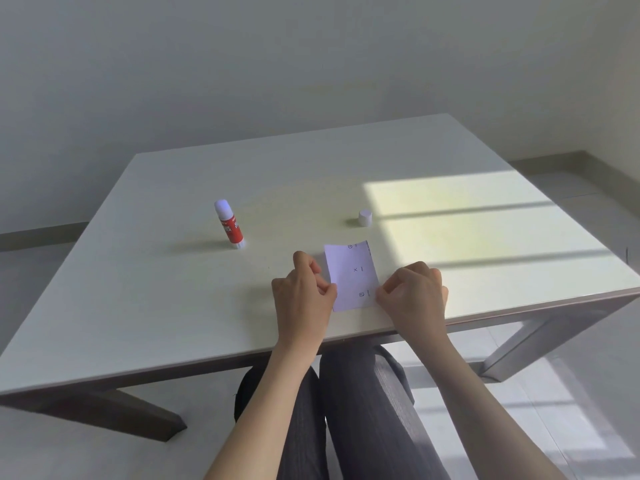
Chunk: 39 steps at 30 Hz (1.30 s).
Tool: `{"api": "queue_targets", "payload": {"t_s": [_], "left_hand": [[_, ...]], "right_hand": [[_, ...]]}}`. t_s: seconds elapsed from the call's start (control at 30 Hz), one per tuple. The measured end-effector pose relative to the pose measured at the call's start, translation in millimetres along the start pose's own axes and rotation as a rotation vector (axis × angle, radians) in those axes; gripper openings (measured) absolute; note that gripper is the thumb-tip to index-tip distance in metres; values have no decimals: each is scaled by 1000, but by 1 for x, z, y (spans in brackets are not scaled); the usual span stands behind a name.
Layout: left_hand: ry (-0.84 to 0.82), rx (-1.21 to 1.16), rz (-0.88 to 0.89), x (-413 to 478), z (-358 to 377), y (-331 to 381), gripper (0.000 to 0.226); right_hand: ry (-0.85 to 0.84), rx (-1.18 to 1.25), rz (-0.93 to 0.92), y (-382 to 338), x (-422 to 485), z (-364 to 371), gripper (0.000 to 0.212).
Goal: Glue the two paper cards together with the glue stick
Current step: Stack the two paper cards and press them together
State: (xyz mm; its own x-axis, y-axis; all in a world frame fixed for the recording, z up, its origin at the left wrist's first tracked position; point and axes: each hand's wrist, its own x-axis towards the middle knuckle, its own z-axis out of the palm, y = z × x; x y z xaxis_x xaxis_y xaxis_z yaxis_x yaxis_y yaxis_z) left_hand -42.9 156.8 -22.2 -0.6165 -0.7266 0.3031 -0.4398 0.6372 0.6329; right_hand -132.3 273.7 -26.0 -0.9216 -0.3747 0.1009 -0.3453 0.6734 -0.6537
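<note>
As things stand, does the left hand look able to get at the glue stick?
Probably yes. The glue stick stands upright and uncapped on the table, ahead and left of the left hand, with nothing between them. That hand is busy pinching the card, so it would have to let go first.

Single head-worn wide-angle view. It looked forward and down from above the near edge of the table (173, 306), close over both forearms, with the far wall filling the upper frame and floor visible below. No second view overlapped.
</note>
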Motion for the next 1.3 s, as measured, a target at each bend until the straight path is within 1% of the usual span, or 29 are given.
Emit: {"api": "queue_targets", "payload": {"t_s": [0.13,0.27,0.33,0.6,0.83,0.97,1.1,1.3], "left_hand": [[-28,-47,-40,-3,0,-2,38],[-43,-134,-110,-3,-2,-6,34],[-37,-149,-118,-2,-4,-7,31],[-98,-196,-150,-9,-12,-2,34],[-77,-176,-174,-10,-12,-1,39],[-95,-153,-156,-8,-12,-1,47],[-98,-149,-155,-5,-19,-7,54],[-89,-138,-183,0,-38,-24,55]], "right_hand": [[6,-24,-13,1,0,0,5],[1,-26,-48,4,0,1,19],[5,-40,-58,5,0,2,22],[47,-45,-72,4,-3,5,17],[71,-69,-78,5,-4,8,18],[91,-87,-94,4,-6,11,19],[97,-167,-141,-1,-10,16,22],[103,-211,-181,-15,-14,28,22]]}}
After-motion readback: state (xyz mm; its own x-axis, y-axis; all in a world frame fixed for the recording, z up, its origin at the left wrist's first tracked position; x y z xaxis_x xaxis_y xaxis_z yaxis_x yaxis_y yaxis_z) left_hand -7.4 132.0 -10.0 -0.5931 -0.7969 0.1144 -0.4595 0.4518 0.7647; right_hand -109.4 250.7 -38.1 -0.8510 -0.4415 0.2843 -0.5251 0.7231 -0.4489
